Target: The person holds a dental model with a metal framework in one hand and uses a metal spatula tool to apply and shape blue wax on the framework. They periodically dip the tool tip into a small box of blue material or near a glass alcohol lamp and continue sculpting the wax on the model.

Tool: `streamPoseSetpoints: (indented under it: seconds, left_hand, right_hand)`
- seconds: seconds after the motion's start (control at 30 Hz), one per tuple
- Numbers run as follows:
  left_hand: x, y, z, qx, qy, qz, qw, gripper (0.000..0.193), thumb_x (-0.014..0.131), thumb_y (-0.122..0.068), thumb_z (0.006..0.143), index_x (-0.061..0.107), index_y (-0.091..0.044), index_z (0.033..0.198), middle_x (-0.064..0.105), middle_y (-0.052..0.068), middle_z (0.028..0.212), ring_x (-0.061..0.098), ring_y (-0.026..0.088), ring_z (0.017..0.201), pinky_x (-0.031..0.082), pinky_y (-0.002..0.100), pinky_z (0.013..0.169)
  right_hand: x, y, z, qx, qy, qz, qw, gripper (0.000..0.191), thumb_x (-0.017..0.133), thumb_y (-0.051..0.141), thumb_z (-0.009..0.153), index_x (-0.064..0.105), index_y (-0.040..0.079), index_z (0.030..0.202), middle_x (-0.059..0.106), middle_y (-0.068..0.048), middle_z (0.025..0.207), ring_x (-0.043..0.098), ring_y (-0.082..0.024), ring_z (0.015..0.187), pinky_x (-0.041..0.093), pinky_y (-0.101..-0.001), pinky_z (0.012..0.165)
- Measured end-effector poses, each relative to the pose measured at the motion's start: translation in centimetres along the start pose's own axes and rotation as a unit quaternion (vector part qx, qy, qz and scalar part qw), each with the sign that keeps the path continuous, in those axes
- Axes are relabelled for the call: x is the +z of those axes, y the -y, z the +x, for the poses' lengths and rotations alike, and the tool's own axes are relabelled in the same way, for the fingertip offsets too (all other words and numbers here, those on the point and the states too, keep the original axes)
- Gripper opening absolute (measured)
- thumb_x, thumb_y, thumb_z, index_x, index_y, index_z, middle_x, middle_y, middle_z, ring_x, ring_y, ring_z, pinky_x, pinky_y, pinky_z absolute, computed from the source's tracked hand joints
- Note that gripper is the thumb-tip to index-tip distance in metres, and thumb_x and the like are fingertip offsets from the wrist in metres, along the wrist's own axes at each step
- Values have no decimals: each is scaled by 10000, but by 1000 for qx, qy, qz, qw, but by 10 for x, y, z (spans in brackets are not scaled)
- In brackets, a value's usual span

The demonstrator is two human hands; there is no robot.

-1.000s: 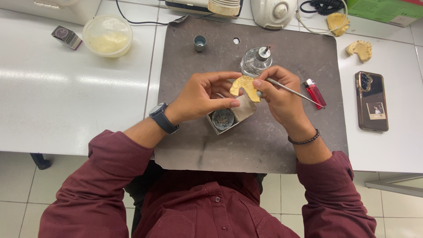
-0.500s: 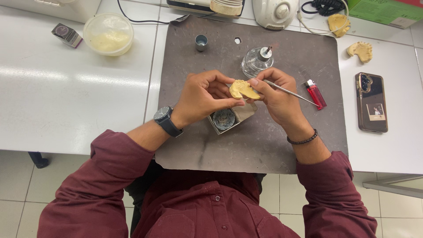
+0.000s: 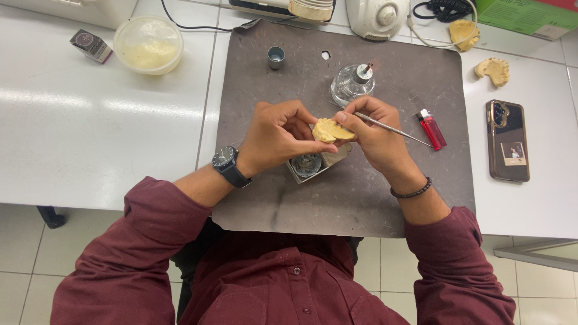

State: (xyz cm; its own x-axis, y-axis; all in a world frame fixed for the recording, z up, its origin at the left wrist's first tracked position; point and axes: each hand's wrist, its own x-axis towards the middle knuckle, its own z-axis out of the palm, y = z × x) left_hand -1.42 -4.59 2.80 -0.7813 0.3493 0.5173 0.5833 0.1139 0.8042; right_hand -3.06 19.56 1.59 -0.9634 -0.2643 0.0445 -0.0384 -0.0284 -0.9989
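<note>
1. Left hand (image 3: 277, 135) — grip clamped on the yellow dental cast (image 3: 328, 129), held above the middle of the grey mat (image 3: 361, 198);
2. Right hand (image 3: 376, 135) — grip closed on a thin metal tool (image 3: 394, 128), fingertips touching the cast;
3. Under the hands, a small tin (image 3: 307, 164); just beyond, a glass burner (image 3: 351, 86); right of the tool, a red lighter (image 3: 431, 129);
4. Phone (image 3: 509, 141) near the table's (image 3: 78, 132) right edge.

small grey box (image 3: 91, 46) with a dark label far left by the tub, green carton (image 3: 530, 16) top right corner, phone (image 3: 509, 141) lying right, back up
</note>
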Motion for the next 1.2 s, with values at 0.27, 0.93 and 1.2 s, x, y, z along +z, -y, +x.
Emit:
streamPoseSetpoints:
  seconds: [0.27, 0.93, 1.2]
  left_hand:
    - [-5, -1, 4, -55, 4, -60, 997, 445, 937, -215, 783, 654, -9, 1058, 782, 86, 931, 789, 116, 806, 664, 225, 729]
    - [1, 28, 1, -201, -36, -296, 933, 260, 770, -72, 922, 663, 85, 1099, 764, 196, 1064, 782, 202, 927, 680, 295, 792]
    - [10, 7, -1, -202, -126, -212, 948, 235, 783, -109, 911, 656, 69, 998, 783, 170, 945, 801, 174, 810, 682, 267, 684]
  right_hand:
    - [-1, 13, -1, -52, 38, 78, 995, 182, 727, 52, 974, 607, -29, 1083, 714, -179, 1145, 747, -225, 1072, 687, -367, 926]
    - [15, 15, -15, -192, 13, -51, 980, 280, 768, -106, 933, 569, -47, 1121, 715, -256, 1194, 745, -279, 1111, 667, -365, 982]
    - [17, 17, -15, -224, 29, -100, 969, 283, 770, -105, 933, 566, -37, 1117, 711, -263, 1229, 748, -306, 1145, 677, -399, 1000]
